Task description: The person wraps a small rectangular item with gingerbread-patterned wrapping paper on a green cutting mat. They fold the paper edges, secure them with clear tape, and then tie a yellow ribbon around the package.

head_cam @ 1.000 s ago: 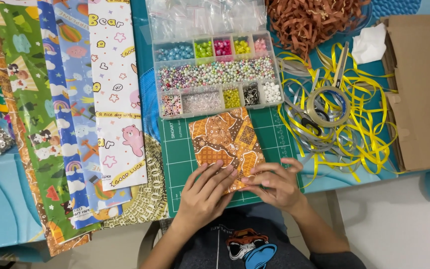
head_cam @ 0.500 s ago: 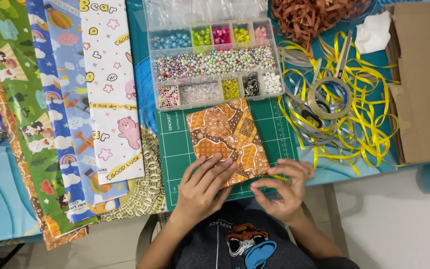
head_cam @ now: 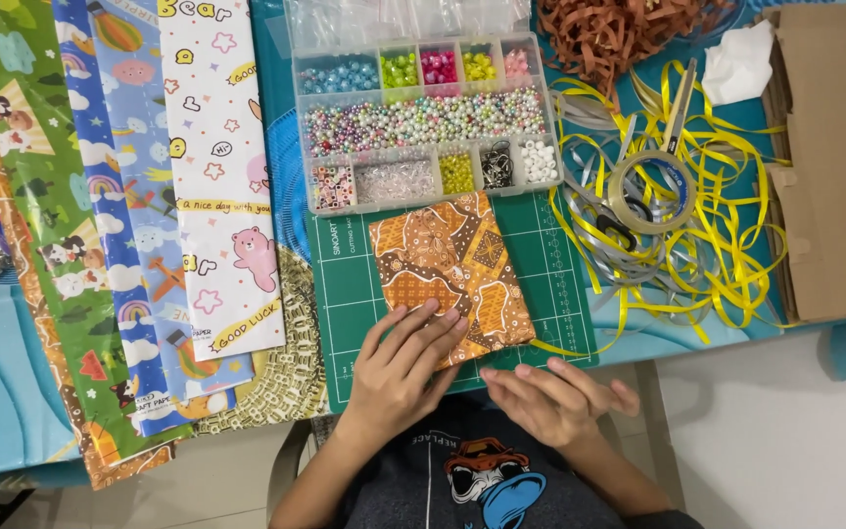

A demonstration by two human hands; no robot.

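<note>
The flat packet wrapped in orange-and-brown batik-patterned paper (head_cam: 450, 269) lies slightly tilted on the green gridded cutting mat (head_cam: 345, 294), its far edge close under the clear plastic bead organiser box (head_cam: 423, 122) and its near edge towards the front of the blue counter (head_cam: 12, 392). The left hand (head_cam: 405, 364) lies flat and open on the packet's near left corner, fingers spread, pinning it and gripping nothing. The right hand (head_cam: 550, 397) hovers just off the near right corner, beyond the counter's front edge, fingers loosely extended and empty.

This looks like the smoothing or creasing stage of a wrap: the paper is already around the packet, and no tape piece shows on either hand. A next move would probably call for holding the near fold down while the free hand fetches something to fasten it.

The roll of clear tape (head_cam: 650, 191) sits to the right, on a tangle of yellow and silver ribbon (head_cam: 717, 264), with scissors (head_cam: 673, 118) partly buried there; loops could snag a reaching wrist. Further right stands a brown cardboard box (head_cam: 824, 167). To the left, overlapping sheets of patterned gift paper (head_cam: 217, 186) cover the counter up to the mat's edge. Free room is narrow: bare mat on either side of the packet and a thin strip along its near edge.
</note>
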